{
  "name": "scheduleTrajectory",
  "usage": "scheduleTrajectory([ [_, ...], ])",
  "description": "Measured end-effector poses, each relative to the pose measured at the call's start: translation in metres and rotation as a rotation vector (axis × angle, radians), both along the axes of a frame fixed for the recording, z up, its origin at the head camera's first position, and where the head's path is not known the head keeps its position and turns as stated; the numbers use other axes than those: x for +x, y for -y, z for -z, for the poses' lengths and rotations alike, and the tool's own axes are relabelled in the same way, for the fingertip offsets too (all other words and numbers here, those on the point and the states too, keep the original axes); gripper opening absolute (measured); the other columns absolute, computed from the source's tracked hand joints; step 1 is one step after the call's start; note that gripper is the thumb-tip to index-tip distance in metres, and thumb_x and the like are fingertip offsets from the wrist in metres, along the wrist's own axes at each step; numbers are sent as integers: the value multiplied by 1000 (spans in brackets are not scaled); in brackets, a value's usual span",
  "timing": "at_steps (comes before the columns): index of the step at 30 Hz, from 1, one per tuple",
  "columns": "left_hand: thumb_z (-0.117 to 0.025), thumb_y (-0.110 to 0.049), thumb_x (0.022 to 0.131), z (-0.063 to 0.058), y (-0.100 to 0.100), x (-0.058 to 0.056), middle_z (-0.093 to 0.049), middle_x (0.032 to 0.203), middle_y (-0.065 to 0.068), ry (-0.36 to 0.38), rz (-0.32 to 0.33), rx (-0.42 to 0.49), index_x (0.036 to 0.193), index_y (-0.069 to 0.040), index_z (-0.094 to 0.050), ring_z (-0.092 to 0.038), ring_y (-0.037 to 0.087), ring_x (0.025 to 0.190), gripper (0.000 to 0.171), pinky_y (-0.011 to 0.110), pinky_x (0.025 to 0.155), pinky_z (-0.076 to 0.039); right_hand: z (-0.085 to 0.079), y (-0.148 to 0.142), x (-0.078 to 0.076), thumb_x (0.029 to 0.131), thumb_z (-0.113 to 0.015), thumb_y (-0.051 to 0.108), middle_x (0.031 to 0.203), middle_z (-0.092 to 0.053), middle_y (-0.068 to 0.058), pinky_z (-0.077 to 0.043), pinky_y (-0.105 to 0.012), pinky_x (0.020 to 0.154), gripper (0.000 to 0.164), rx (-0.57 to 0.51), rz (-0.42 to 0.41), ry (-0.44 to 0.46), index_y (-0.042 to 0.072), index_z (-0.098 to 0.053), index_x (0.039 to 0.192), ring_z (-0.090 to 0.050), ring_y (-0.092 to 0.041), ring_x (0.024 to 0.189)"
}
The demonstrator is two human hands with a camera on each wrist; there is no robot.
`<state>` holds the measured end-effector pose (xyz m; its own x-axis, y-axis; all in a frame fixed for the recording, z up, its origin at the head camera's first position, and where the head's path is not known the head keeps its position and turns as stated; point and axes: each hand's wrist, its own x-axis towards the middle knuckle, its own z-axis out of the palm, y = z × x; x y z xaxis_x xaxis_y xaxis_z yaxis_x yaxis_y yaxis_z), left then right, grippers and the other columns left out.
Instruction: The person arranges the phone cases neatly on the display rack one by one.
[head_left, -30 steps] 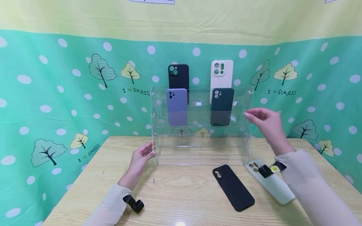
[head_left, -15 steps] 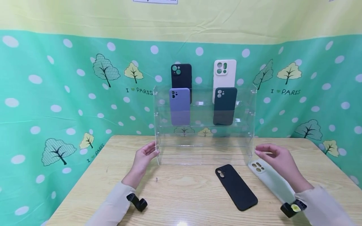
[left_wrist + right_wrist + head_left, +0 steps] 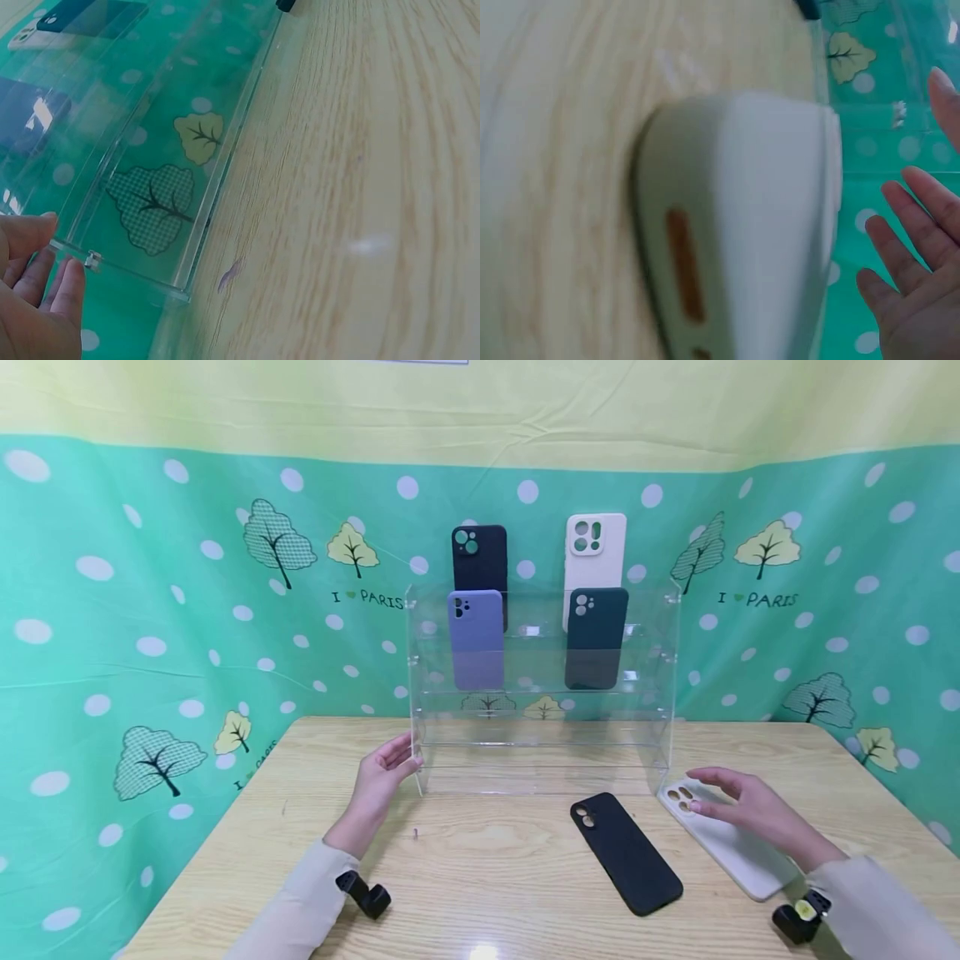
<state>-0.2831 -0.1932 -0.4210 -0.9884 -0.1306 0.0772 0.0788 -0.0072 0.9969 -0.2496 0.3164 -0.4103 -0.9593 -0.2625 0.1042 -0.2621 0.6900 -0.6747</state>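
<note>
My left hand (image 3: pixel 377 782) pinches the left side panel of a clear acrylic display stand (image 3: pixel 540 758). In the left wrist view its thumb (image 3: pixel 30 232) and fingers lie on either side of the panel edge. My right hand (image 3: pixel 750 810) hovers over the camera end of a pale phone case (image 3: pixel 738 856) lying on the table. Its thumb and fingers are spread apart, with nothing between them; the right wrist view shows the pale case (image 3: pixel 769 217) beside the open fingers (image 3: pixel 922 240). To the left lies a black phone case (image 3: pixel 630 860), flat and slanted.
On the stand's upper tiers lean a black case (image 3: pixel 480 556), a white case (image 3: pixel 596 547), a lavender case (image 3: pixel 477 639) and a dark green case (image 3: pixel 597 639). A patterned green cloth (image 3: pixel 150 635) hangs behind the wooden table (image 3: pixel 480 877).
My right hand has come down from beside the stand's upper right side to over the pale case, its fingers spreading. The left hand stays at the stand's side.
</note>
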Motion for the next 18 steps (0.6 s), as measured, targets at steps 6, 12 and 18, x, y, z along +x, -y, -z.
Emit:
scheduleTrajectory([
  [6, -64, 4, 84, 1, 1, 0, -53, 133, 20, -13, 11, 2, 131, 1, -50, -53, 26, 120, 49, 18, 90, -49, 10, -1, -6, 86, -68, 29, 139, -39, -33, -29, -67, 99, 64, 2, 8, 51, -5, -45, 135, -29, -54, 127],
  [12, -64, 5, 84, 3, 1, -2, -54, 131, 20, -10, 11, 1, 130, 0, -51, -53, 27, 119, 48, 19, 89, -50, 16, 0, -7, 81, -74, 24, 138, -37, -35, -29, -68, 97, 72, 17, -35, 32, -7, -41, 137, -29, -57, 125],
  [18, -64, 4, 84, 3, 1, -2, -54, 132, 20, -4, 3, -2, 130, 0, -51, -53, 26, 119, 48, 19, 89, -50, 18, 1, -10, 79, -75, 27, 140, -35, -35, -34, -62, 97, 80, 33, -12, 55, -7, -36, 140, -29, -56, 125],
])
